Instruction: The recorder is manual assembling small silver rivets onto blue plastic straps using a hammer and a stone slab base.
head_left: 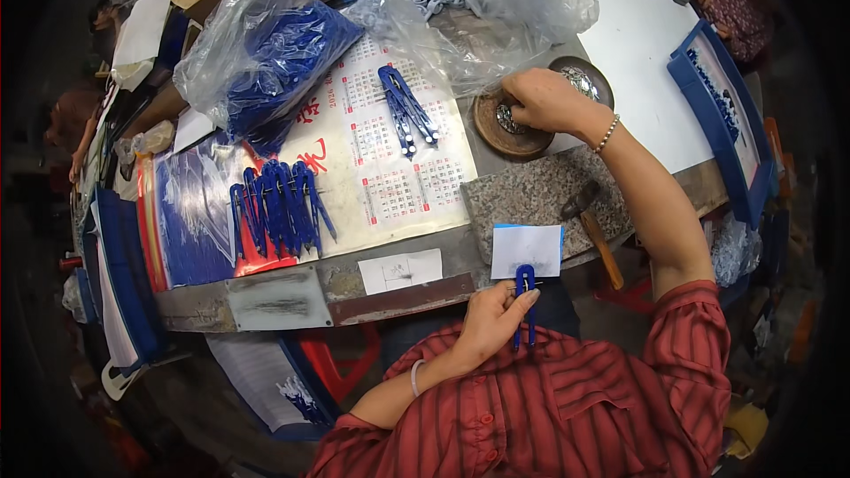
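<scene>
A red, dark-striped long-sleeved shirt (pixel 531 398) lies nearest the camera. The left hand (pixel 490 317), at the front edge of the table (pixel 343 288), is clamped on a blue two-legged plastic piece (pixel 526 278), legs toward the shirt. Behind this piece, a white paper sheet (pixel 521 248) overlaps the front edge of a speckled stone slab (pixel 522 196). The right hand (pixel 551 102) has its fingers drawn together at a round brown bowl (pixel 483 127) beyond the slab's rear edge; whether they grip a part cannot be told. A wooden-handled hammer (pixel 602 246) crosses the slab's front edge.
</scene>
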{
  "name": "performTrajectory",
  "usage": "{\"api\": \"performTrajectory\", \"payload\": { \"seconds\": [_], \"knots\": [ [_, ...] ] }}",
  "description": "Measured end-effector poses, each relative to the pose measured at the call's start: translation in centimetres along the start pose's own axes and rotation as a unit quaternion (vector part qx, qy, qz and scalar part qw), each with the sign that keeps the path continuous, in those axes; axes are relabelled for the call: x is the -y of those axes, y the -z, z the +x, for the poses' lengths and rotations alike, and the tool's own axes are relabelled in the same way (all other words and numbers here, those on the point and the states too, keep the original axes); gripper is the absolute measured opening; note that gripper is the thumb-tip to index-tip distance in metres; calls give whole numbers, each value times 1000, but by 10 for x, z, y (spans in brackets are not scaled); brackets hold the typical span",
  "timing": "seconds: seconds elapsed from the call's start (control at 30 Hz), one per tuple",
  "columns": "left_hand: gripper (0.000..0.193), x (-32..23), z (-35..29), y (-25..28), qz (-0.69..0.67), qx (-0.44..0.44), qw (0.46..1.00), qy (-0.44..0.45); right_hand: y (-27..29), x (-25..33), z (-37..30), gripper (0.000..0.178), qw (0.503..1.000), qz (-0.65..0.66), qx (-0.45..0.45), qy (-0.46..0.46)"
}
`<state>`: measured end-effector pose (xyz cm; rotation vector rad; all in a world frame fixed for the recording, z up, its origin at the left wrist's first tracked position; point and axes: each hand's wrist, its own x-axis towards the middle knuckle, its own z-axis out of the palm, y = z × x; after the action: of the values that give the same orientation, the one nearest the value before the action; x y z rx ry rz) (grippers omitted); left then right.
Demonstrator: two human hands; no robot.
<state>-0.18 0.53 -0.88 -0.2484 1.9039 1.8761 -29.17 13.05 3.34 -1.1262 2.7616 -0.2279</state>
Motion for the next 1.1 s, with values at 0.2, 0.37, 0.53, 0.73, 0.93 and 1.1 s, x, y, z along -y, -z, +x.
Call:
{"api": "performTrajectory", "payload": {
  "seconds": [0.2, 0.37, 0.53, 0.73, 0.93, 1.1],
  "knots": [
    [27, 2, 0, 3, 7, 5, 1000, 15, 31, 31, -52, 8, 861, 484, -126, -93],
    [26, 3, 0, 2, -19, 12, 1000, 10, 37, 77, -129, 10, 708, 669, -93, -206],
    [25, -2, 1, 3, -22, 4, 1000, 2, 13, 100, -172, 8, 632, 734, -53, -241],
    [23, 1, 1, 2, -22, 4, 1000, 15, -3, 113, -183, 8, 532, 796, -35, -289],
    [30, 1, 1, -1, -40, -21, 999, 0, -26, 124, -188, 6, 633, 724, -45, -269],
    [19, -1, 0, 2, -28, 12, 999, 17, -37, 131, -181, 16, 931, 309, -189, -40]
  ]
}}
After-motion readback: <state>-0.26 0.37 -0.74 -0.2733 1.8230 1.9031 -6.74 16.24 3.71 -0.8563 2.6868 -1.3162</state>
